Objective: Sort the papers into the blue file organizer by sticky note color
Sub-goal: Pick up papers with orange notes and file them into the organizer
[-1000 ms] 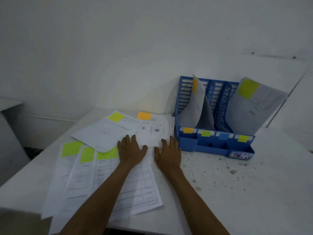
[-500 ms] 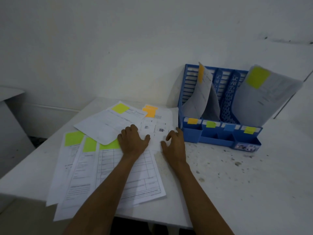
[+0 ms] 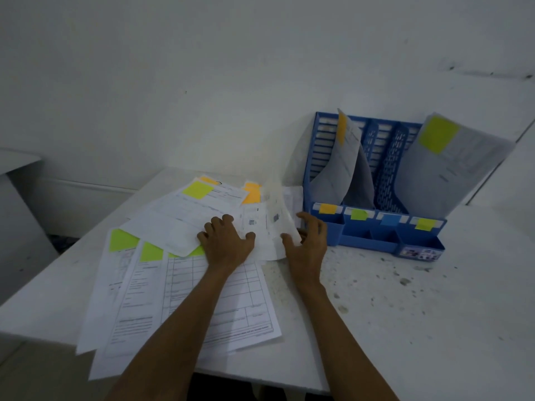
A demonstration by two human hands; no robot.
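You're at an office-like spot: printed forms (image 3: 185,287) and a blue file organizer (image 3: 376,227) on a white surface (image 3: 419,328) against bare walls (image 3: 202,82).

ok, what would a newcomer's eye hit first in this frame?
The blue file organizer at right rear, with a yellow-noted paper leaning out of its rightmost slot and an orange-noted paper in the leftmost. Then the fan of loose papers with green notes at left. The left hand presses on that fan while the right hand pinches a blurred sheet tilted up.
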